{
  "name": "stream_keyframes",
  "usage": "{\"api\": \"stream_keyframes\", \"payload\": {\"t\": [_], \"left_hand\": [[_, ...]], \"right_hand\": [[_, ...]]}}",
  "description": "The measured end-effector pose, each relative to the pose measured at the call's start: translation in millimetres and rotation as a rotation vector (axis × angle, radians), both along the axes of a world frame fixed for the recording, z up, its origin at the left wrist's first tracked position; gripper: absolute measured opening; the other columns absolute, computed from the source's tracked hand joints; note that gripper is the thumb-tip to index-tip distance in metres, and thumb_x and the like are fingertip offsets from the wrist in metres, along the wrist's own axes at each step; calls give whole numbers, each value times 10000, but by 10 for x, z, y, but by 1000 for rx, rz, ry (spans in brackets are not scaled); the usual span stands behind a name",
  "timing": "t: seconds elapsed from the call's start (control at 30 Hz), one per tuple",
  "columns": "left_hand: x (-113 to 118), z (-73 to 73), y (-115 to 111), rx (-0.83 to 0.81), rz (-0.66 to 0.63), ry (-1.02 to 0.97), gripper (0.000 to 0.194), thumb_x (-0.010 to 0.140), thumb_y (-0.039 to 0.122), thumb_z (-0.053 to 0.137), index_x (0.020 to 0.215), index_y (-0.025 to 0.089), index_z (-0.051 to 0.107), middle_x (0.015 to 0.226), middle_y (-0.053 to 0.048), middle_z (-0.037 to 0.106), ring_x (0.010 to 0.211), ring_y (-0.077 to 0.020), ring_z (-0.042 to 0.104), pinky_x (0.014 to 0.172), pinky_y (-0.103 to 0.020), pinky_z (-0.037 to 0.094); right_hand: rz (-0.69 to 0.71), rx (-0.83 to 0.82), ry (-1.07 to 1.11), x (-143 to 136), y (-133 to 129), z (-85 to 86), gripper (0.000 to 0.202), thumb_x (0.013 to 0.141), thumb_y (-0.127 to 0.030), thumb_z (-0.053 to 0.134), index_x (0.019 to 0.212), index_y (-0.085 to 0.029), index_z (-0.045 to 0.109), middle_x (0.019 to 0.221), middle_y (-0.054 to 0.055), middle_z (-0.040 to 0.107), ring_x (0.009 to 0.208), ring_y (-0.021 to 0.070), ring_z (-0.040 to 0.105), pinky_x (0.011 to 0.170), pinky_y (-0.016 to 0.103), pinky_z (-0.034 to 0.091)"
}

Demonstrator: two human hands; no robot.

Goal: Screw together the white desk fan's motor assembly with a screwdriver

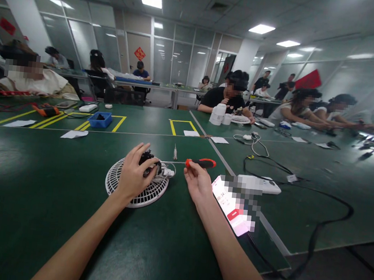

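A round white fan grille (147, 196) lies on the green table, with a black motor part (146, 157) and white wires on top of it. My left hand (134, 172) is wrapped round the black part from the left, its fingers bent over it. My right hand (199, 181) pinches a red and black screwdriver (206, 163) near the front of its handle. The shaft points left and reaches the black part; its tip is hidden there. Behind the shaft, a small pointed tube (175, 153) is on the table.
Right of my right hand lies a lit phone (230, 207), with a white power strip (259, 184) and black cables (319, 220) beyond. A blue bin (100, 120) is at the back left. Across the table, a person in black sits behind a white bottle (218, 114).
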State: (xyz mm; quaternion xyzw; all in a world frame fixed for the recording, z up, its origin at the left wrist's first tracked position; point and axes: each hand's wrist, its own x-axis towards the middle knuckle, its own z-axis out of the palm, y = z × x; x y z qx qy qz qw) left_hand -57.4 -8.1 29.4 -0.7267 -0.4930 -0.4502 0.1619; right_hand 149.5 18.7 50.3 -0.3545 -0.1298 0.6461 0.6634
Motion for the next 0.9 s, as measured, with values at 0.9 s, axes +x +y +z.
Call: {"api": "stream_keyframes", "payload": {"t": [0.9], "left_hand": [[52, -30, 13, -56, 97, 32, 285, 1000, 346, 522, 1102, 219, 756, 1487, -175, 516, 1306, -355, 558, 1078, -566, 482]], "right_hand": [[21, -7, 20, -39, 5, -54, 228, 701, -61, 795, 739, -216, 632, 658, -23, 717, 630, 110, 683, 617, 191, 585]]}}
